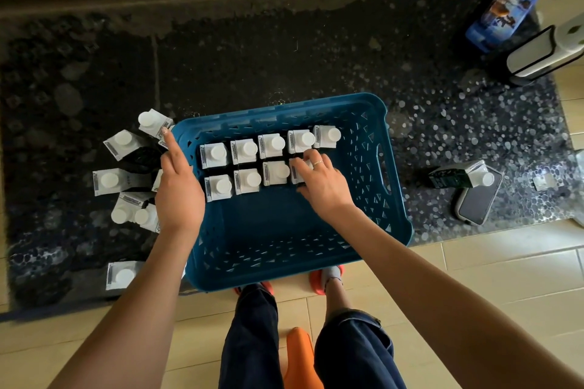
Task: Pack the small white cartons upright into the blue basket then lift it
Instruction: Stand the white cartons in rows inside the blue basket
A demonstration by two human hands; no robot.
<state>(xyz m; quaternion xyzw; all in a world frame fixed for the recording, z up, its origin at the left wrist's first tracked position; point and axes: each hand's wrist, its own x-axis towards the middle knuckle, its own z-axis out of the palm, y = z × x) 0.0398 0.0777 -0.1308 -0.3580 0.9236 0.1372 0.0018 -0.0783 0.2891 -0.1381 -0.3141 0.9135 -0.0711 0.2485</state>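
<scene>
Head view: a perforated blue plastic basket (384, 199) sits on the dark pebbled mat, holding nine small white cartons with round white caps (243, 151) upright in two rows at its twelve o'clock side. The right hand (319, 178) grips the ninth, at the three o'clock end of the near row. The left hand (178, 189), forefinger extended and holding nothing, reaches toward loose cartons (109, 181) at nine o'clock. Roughly half look packed; lifting remains.

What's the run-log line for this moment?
stage: packing | blue basket: two rows upright, near half bare | right hand: fingers on second-row carton | left hand: over loose cartons | lift: pending
</scene>
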